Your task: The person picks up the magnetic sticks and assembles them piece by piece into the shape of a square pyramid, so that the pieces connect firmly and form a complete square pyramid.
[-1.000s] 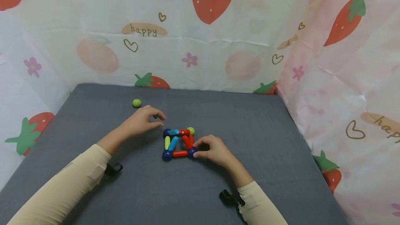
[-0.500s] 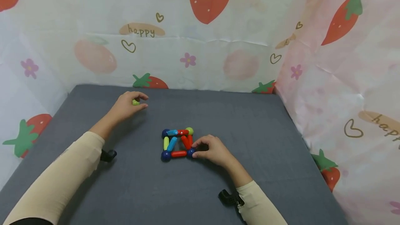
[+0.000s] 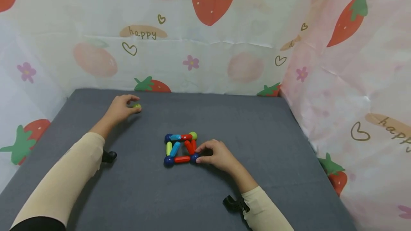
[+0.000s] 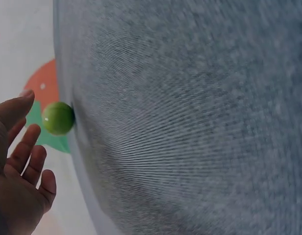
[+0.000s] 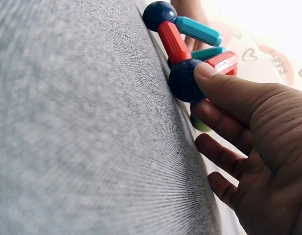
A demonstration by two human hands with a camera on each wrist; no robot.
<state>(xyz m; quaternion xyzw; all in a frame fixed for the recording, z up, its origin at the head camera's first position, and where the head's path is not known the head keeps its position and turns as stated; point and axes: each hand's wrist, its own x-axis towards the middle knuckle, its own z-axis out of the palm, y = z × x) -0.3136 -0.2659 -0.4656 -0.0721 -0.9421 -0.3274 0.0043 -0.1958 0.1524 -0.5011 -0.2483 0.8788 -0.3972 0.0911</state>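
On the grey cloth stands a small frame of magnetic building rods and balls. Red, blue and yellow-green rods join dark blue balls and a green ball at its corners. My right hand pinches the near right dark blue ball between thumb and fingers; a red rod runs from it to the near left ball. Some rods lean inward and up from the corners. My left hand is beside a loose green ball at the back left, its fingers apart from the ball in the left wrist view.
The grey-covered table reaches back to a strawberry-print sheet hung behind and along the sides. Black wrist straps with camera mounts jut from both sleeves.
My left hand has moved away from the frame, out to the loose green ball at the back left. The right hand keeps its pinch on the corner ball.
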